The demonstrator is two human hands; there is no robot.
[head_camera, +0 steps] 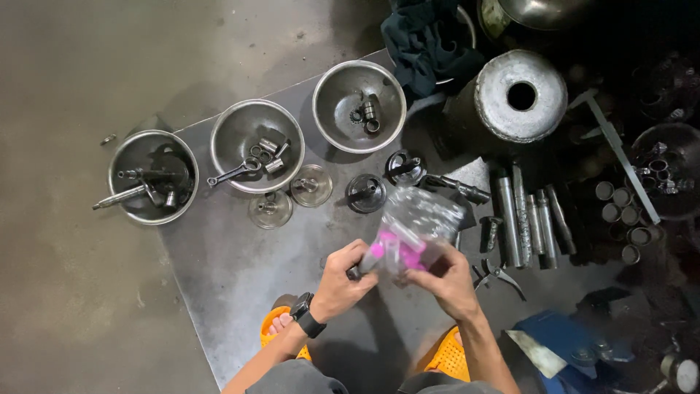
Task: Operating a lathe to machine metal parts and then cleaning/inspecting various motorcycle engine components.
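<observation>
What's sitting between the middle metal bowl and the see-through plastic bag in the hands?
In the head view, between the middle round metal bowl and the clear plastic bag, two small round glass-like lids and a dark round disc part lie on the grey metal sheet.

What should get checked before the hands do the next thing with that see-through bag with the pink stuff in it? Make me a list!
1. Both hands on the bag: ok. The left hand grips its lower left, the right hand its lower right.
2. Pink part inside the bag: ok, seen through the plastic.
3. Bag open or sealed: cannot tell, the plastic is blurred.
4. Bowls within reach and upright: ok, three stand in a row on the metal sheet.
5. Pliers clear of the hands: ok, they lie to the right, apart.
6. Feet away from loose parts: ok, the orange sandals sit on bare sheet.
</observation>
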